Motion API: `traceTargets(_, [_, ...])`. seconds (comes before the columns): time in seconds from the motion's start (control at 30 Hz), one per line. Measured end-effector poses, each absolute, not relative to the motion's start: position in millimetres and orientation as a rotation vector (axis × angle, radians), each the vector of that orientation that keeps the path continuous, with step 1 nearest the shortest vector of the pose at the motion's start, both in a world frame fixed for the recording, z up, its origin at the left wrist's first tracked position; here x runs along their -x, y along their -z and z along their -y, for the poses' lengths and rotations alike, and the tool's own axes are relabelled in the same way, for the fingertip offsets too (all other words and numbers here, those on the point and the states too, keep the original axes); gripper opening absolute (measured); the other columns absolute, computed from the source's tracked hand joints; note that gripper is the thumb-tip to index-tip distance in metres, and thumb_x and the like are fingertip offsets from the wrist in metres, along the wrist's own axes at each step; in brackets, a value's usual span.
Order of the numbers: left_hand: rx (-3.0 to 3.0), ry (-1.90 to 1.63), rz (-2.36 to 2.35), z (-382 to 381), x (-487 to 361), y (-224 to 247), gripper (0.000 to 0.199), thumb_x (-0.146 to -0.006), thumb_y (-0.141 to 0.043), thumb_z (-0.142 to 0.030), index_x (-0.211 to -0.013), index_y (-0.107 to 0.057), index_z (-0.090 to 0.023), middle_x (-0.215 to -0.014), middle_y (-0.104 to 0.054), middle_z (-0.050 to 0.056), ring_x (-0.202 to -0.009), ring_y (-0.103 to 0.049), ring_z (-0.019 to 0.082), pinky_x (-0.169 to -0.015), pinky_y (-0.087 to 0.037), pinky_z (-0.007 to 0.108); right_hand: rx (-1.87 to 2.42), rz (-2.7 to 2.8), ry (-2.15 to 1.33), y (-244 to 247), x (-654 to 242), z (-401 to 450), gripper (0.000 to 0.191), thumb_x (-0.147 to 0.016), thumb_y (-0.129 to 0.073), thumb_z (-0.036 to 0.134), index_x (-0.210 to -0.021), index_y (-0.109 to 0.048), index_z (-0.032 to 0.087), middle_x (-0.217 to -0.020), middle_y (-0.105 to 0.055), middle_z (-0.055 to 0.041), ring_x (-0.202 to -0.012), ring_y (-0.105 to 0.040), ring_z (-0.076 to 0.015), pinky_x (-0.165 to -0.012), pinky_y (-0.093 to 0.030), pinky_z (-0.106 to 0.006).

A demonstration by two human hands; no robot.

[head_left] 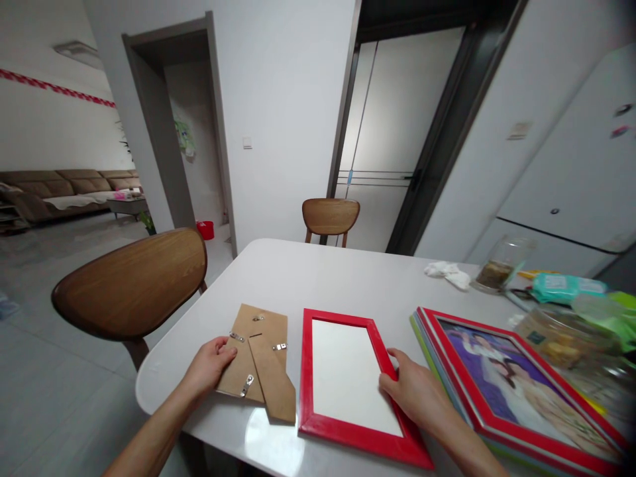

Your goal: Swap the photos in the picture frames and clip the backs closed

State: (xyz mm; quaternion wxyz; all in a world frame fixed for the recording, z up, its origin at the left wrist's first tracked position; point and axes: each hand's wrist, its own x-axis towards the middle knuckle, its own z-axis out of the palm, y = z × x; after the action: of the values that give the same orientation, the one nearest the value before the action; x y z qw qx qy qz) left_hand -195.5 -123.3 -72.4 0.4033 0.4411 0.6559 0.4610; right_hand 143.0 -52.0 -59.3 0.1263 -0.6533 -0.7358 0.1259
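My left hand (212, 366) is closed on the left edge of a brown frame backing board (238, 368), which lies on the white table with its metal clips and stand leg (272, 381) facing up. Right beside it lies a red picture frame (307, 377), face up, with a blank white panel inside its border. My right hand (415, 387) grips this frame by its right side, thumb over the border and the other fingers partly hidden. Further right, a stack of frames has a red frame with a photo (521, 391) on top.
The white table (318, 278) has a rounded left corner near a wooden chair (134, 285); a second chair (330, 215) stands at the far side. Crumpled tissue (448, 273), a glass jar (499, 265), a teal wipes pack (566, 288) and a clear container (556, 338) crowd the right.
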Motion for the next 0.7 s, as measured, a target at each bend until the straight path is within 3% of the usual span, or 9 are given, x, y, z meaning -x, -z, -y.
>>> traceTargets(0.13, [-1.255, -1.095, -1.831, 124, 195, 72, 0.035, -0.066, -0.049, -0.034, -0.094, -0.051, -0.013, -0.074, -0.063, 0.004, -0.068, -0.058, 0.020, -0.060, -0.042, 0.027, 1.900, 1.951, -0.576, 62, -151, 48, 0.058, -0.064, -0.044, 0.026, -0.118, -0.038, 0.004, -0.068, -0.062, -0.0085, -0.062, -0.058, -0.0208, -0.059, -0.040, -0.030])
traceTargets(0.2, [-1.327, -1.051, -1.954, 125, 197, 70, 0.038, -0.066, -0.051, -0.032, -0.099, -0.050, -0.015, -0.075, -0.061, 0.003, -0.072, -0.057, 0.022, -0.065, -0.041, 0.030, 1.819, 1.750, -0.897, 60, -151, 52, 0.059, -0.064, -0.045, 0.026, -0.118, -0.038, 0.006, -0.065, -0.063, -0.0068, -0.057, -0.058, -0.0195, -0.055, -0.041, -0.029])
traceTargets(0.3, [-1.449, -0.955, -2.135, 125, 199, 67, 0.038, -0.066, -0.053, -0.029, -0.102, -0.051, -0.016, -0.087, -0.059, 0.006, -0.085, -0.053, 0.026, -0.076, -0.037, 0.036, 1.464, 1.337, -1.546, 49, -148, 63, 0.046, -0.065, -0.047, 0.027, -0.107, -0.049, 0.010, -0.068, -0.065, -0.0075, -0.059, -0.060, -0.0186, -0.058, -0.046, -0.029])
traceTargets(0.37, [-1.592, -0.877, -2.250, 124, 193, 64, 0.042, -0.067, -0.052, -0.026, -0.107, -0.048, -0.014, -0.101, -0.055, 0.010, -0.096, -0.048, 0.028, -0.082, -0.035, 0.039, 1.271, 1.090, -1.792, 38, -145, 70, 0.033, -0.065, -0.049, 0.026, -0.094, -0.056, 0.012, -0.066, -0.066, -0.0075, -0.059, -0.061, -0.0186, -0.059, -0.047, -0.030])
traceTargets(0.47, [-1.827, -0.895, -2.261, 127, 160, 52, 0.048, -0.068, -0.051, -0.022, -0.114, -0.042, -0.011, -0.115, -0.047, 0.012, -0.109, -0.040, 0.026, -0.092, -0.030, 0.039, 1.154, 0.894, -1.862, 22, -139, 77, 0.020, -0.063, -0.055, 0.023, -0.081, -0.058, 0.014, -0.059, -0.064, -0.0044, -0.052, -0.060, -0.0163, -0.052, -0.048, -0.027])
traceTargets(0.57, [-1.958, -1.033, -1.867, 136, 99, 37, 0.054, -0.069, -0.054, -0.028, -0.119, -0.037, -0.014, -0.121, -0.044, 0.012, -0.112, -0.039, 0.025, -0.094, -0.032, 0.041, 1.090, 0.859, -1.798, 9, -132, 80, 0.014, -0.062, -0.059, 0.020, -0.075, -0.057, 0.016, -0.054, -0.062, -0.0001, -0.046, -0.057, -0.0116, -0.047, -0.047, -0.022])
traceTargets(0.63, [-2.091, -1.078, -1.553, 142, 57, 27, 0.072, -0.062, -0.063, -0.034, -0.124, -0.030, -0.016, -0.127, -0.037, 0.012, -0.115, -0.035, 0.028, -0.093, -0.034, 0.043, 1.082, 0.871, -1.751, 2, -127, 83, 0.015, -0.062, -0.061, 0.019, -0.075, -0.057, 0.016, -0.053, -0.061, 0.0014, -0.043, -0.055, -0.0090, -0.044, -0.046, -0.019])
traceTargets(0.7, [-2.192, -1.151, -1.394, 145, 28, 21, 0.076, -0.060, -0.065, -0.034, -0.124, -0.029, -0.014, -0.128, -0.035, 0.015, -0.115, -0.034, 0.030, -0.093, -0.033, 0.047, 1.084, 0.904, -1.728, -2, -124, 85, 0.017, -0.062, -0.062, 0.020, -0.077, -0.057, 0.016, -0.055, -0.061, 0.0013, -0.043, -0.054, -0.0076, -0.043, -0.045, -0.017])
